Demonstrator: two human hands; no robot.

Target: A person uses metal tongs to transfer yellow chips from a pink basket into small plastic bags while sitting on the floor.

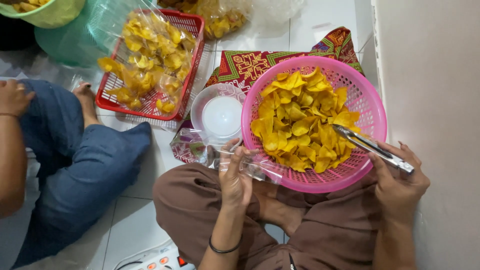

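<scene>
**Where things sit on the floor**

A round basket (371, 107) rests on the person's lap at right of centre, heaped with chips (305, 120). Tongs (372, 146) lie across its right rim, tips among the chips, handle in the right hand (400, 182). The left hand (235, 175) sits at the basket's near-left edge, on a plastic bag (240, 161). Just left of the basket lies a small lidded tub (218, 111); a patterned cloth (250, 65) spreads behind both. Farther left stands a rectangular basket (190, 22) holding bagged chips (150, 60). Another person's legs (80, 165) fill the near left.
</scene>
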